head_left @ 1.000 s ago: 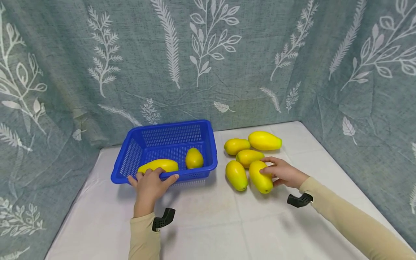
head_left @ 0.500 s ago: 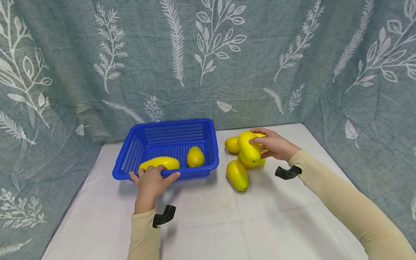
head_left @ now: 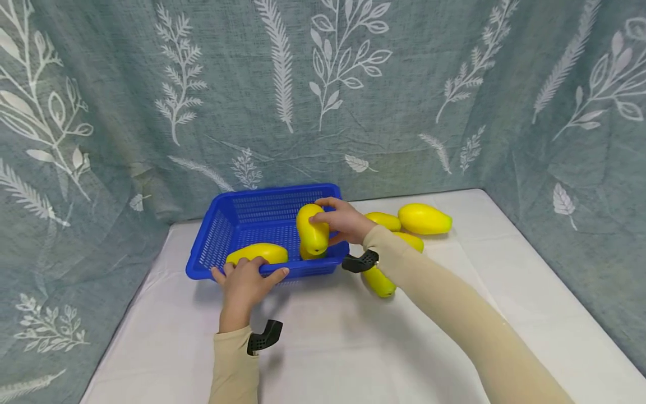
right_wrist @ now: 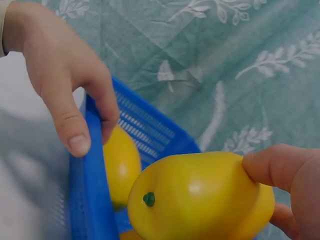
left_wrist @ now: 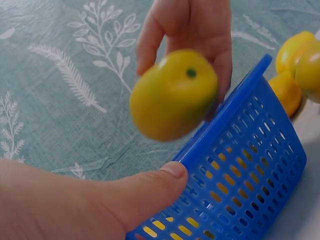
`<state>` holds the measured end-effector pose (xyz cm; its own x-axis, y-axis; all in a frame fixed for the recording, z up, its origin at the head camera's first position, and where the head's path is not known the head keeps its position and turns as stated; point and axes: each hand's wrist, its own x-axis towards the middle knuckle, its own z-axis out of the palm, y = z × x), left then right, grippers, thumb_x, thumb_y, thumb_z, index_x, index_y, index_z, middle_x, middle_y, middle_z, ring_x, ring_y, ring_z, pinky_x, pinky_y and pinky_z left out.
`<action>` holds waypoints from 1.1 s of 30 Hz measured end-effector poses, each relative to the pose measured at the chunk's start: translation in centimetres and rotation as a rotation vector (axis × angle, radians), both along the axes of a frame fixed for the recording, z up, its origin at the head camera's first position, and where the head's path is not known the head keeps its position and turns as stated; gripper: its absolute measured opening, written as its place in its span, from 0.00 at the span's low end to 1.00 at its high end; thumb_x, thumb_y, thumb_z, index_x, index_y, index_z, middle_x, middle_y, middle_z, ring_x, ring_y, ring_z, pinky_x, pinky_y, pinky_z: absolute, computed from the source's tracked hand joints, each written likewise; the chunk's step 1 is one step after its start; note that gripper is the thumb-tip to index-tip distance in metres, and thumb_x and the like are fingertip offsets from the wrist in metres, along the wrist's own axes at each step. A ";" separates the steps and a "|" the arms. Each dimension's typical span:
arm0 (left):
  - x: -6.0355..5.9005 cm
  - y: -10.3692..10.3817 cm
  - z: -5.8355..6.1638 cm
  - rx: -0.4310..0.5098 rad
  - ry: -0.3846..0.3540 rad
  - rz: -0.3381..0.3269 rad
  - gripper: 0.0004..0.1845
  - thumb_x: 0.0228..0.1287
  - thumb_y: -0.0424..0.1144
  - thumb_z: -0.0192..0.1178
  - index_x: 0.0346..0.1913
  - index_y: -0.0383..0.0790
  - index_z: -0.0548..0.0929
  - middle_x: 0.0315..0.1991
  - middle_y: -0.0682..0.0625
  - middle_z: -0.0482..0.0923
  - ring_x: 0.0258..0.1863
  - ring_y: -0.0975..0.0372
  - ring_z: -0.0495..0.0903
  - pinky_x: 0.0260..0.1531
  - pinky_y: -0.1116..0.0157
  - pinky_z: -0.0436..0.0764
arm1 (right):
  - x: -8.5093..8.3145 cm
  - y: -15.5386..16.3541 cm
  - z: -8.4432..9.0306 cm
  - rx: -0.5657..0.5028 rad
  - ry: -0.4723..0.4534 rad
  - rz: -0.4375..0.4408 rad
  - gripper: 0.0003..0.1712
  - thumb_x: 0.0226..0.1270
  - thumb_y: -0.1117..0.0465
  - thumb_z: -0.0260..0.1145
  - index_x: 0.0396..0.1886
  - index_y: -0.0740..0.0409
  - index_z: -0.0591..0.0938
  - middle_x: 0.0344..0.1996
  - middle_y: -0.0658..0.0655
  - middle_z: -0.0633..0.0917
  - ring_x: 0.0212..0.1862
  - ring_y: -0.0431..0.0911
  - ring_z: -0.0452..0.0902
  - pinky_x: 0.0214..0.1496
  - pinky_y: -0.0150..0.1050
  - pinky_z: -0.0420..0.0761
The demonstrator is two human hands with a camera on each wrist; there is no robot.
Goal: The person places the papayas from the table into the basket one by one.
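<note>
In the head view, my right hand (head_left: 348, 220) grips a yellow papaya (head_left: 312, 230), thumb on one side and fingers on the other. It holds the fruit over the right part of a blue plastic basket (head_left: 298, 270). My left hand (head_left: 243, 285) grips the basket's near rim; the right wrist view shows the thumb (right_wrist: 79, 142) outside and fingers curled over inside. One papaya (head_left: 264, 252) lies in the basket behind my left fingers. Another papaya (head_left: 305, 254) in there is mostly hidden beneath the held one. A green stem nub marks the held fruit's end.
Several more papayas lie on the white cloth right of the basket, among them a large one (head_left: 425, 219) and a near one (head_left: 379, 282) partly behind my right forearm. A grey-green leaf-patterned curtain (head_left: 262, 112) encloses the back and sides.
My right hand has lifted the papaya off the cloth and carried it left, from the group of fruit to above the basket. My left hand stays on the basket rim.
</note>
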<state>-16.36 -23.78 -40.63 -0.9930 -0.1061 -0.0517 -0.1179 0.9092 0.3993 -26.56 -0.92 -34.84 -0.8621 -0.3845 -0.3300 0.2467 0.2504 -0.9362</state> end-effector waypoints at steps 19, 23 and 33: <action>-0.2 0.5 0.0 0.014 0.038 -0.006 0.37 0.64 0.64 0.63 0.62 0.35 0.81 0.57 0.28 0.78 0.69 0.28 0.58 0.69 0.23 0.33 | -0.2 -2.9 -2.9 0.126 0.028 -0.079 0.38 0.72 0.57 0.67 0.78 0.48 0.65 0.72 0.62 0.70 0.67 0.61 0.73 0.64 0.63 0.79; -0.3 0.3 0.1 0.019 0.038 -0.001 0.36 0.64 0.63 0.64 0.61 0.35 0.82 0.56 0.29 0.78 0.69 0.27 0.57 0.68 0.23 0.33 | -0.1 -3.2 -2.6 0.133 0.035 -0.068 0.37 0.72 0.56 0.67 0.78 0.49 0.65 0.73 0.61 0.69 0.66 0.59 0.73 0.62 0.61 0.81; -0.1 -0.2 0.2 0.009 0.028 0.003 0.36 0.65 0.63 0.63 0.61 0.35 0.82 0.56 0.29 0.78 0.68 0.27 0.59 0.68 0.23 0.34 | 0.5 -3.0 -2.2 0.147 0.035 -0.041 0.35 0.74 0.54 0.65 0.77 0.50 0.66 0.72 0.60 0.70 0.53 0.51 0.72 0.57 0.53 0.86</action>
